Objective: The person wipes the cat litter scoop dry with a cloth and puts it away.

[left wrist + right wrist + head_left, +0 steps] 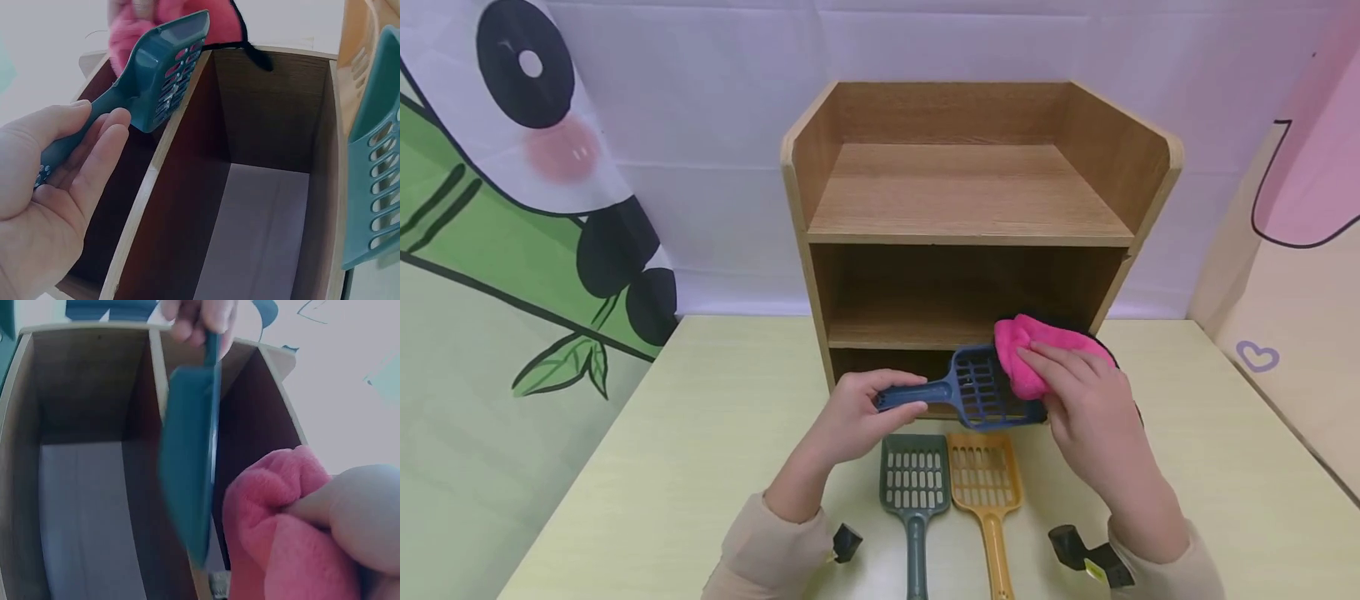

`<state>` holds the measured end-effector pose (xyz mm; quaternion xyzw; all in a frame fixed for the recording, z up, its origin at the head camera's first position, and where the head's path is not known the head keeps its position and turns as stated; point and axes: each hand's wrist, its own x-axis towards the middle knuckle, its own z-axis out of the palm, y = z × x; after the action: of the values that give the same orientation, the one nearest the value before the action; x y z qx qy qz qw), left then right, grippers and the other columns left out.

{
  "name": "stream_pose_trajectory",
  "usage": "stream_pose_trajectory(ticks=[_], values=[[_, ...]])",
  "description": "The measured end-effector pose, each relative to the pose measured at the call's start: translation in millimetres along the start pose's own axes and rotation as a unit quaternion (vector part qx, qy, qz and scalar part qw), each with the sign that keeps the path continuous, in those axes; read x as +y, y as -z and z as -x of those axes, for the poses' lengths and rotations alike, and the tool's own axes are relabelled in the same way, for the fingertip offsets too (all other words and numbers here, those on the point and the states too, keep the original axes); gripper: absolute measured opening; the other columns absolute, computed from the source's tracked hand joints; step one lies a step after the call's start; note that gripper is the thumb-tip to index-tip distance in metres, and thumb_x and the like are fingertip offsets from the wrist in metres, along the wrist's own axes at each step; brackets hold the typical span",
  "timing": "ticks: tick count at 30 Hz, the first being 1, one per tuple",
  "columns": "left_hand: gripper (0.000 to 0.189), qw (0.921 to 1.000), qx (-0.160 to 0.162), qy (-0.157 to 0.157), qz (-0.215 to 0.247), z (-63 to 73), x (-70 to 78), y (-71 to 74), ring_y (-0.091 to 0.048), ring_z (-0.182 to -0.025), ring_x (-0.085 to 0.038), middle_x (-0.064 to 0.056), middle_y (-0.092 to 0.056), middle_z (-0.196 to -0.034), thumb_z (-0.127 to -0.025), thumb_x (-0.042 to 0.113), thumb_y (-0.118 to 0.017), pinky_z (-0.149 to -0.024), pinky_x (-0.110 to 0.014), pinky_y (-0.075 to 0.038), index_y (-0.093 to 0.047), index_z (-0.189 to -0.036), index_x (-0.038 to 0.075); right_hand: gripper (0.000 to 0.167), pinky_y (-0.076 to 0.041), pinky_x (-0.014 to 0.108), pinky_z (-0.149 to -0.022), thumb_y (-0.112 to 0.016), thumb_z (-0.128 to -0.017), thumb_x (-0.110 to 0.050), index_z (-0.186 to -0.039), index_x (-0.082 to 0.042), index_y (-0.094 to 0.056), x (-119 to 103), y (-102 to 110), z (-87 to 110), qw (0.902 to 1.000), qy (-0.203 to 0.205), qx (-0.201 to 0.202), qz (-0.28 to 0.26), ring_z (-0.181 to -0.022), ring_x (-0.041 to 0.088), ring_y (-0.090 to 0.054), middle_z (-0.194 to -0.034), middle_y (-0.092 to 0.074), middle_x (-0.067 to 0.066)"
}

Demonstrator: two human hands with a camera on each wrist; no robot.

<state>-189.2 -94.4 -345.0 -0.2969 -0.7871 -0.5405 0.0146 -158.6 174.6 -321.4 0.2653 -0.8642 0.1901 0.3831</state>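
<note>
A blue slotted litter scoop (985, 387) is held up in front of the wooden shelf, its handle pinched between the thumb and fingers of my left hand (868, 412). My right hand (1093, 417) grips a bunched pink cloth (1026, 354) with a dark edge, which overlaps the scoop's far right end in the head view. In the right wrist view the cloth (275, 519) is beside the blurred scoop (187, 456). On the table below lie a dark green slotted scoop (915, 475) and an orange slotted scoop (985, 471), side by side with handles toward me.
A wooden shelf unit (970, 192) with a top tray and two lower compartments stands at the back of the pale table (700, 467). Behind it hangs a printed cloth backdrop (715, 125). Black wrist devices (847, 543) show at both sleeves.
</note>
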Motion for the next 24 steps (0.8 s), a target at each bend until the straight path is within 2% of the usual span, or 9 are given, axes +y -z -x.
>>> stream_pose_trajectory(ticks=[3, 7, 10, 18, 24], values=[[0.027, 1.0, -0.007, -0.001, 0.0, -0.6, -0.5, -2.2, -0.042, -0.05, -0.005, -0.011, -0.067, -0.081, -0.084, 0.01, -0.071, -0.047, -0.016, -0.034, -0.068, -0.11, 0.004, 0.043, -0.045, 0.045, -0.087, -0.063, -0.075, 0.006, -0.116, -0.006, -0.067, -5, -1, -0.9, 0.9985, 0.013, -0.016, -0.051, -0.103, 0.029, -0.061, -0.109, -0.069, 0.013], [0.028, 0.9997, -0.01, -0.011, 0.016, 0.2, 1.1, -4.4, -0.049, -0.054, -0.006, -0.013, -0.071, -0.087, -0.085, 0.01, -0.07, -0.05, -0.017, -0.041, -0.067, -0.111, 0.003, 0.048, -0.045, 0.044, -0.092, -0.071, -0.077, -0.001, -0.123, -0.011, -0.063, -15, -7, 0.8, 0.9935, 0.017, -0.086, -0.073, -0.11, 0.027, -0.058, -0.118, -0.067, 0.008], [0.028, 0.9994, -0.006, -0.025, 0.025, 1.0, 3.3, -5.1, -0.052, -0.055, -0.006, -0.014, -0.072, -0.088, -0.084, 0.009, -0.07, -0.05, -0.018, -0.043, -0.067, -0.112, 0.002, 0.05, -0.045, 0.046, -0.094, -0.075, -0.076, -0.006, -0.123, -0.014, -0.064, -19, -11, 2.6, 0.9913, 0.006, -0.121, -0.051, -0.114, 0.027, -0.056, -0.12, -0.066, 0.006], [0.027, 0.9986, -0.003, -0.052, 0.003, 1.2, 5.2, -6.3, -0.047, -0.052, -0.004, -0.012, -0.071, -0.086, -0.084, 0.009, -0.071, -0.046, -0.017, -0.039, -0.068, -0.11, 0.001, 0.042, -0.045, 0.049, -0.091, -0.075, -0.076, -0.004, -0.116, -0.014, -0.068, -20, -13, 3.5, 0.9895, -0.025, -0.143, -0.004, -0.107, 0.029, -0.058, -0.111, -0.069, 0.006], [0.027, 0.9988, -0.003, -0.049, -0.007, 1.0, 4.9, -5.6, -0.044, -0.049, -0.003, -0.011, -0.071, -0.085, -0.084, 0.01, -0.071, -0.045, -0.017, -0.036, -0.068, -0.11, 0.002, 0.037, -0.045, 0.048, -0.088, -0.073, -0.077, -0.004, -0.113, -0.014, -0.07, -15, -15, 3.5, 0.9867, -0.047, -0.154, 0.017, -0.105, 0.03, -0.057, -0.11, -0.069, 0.007]])
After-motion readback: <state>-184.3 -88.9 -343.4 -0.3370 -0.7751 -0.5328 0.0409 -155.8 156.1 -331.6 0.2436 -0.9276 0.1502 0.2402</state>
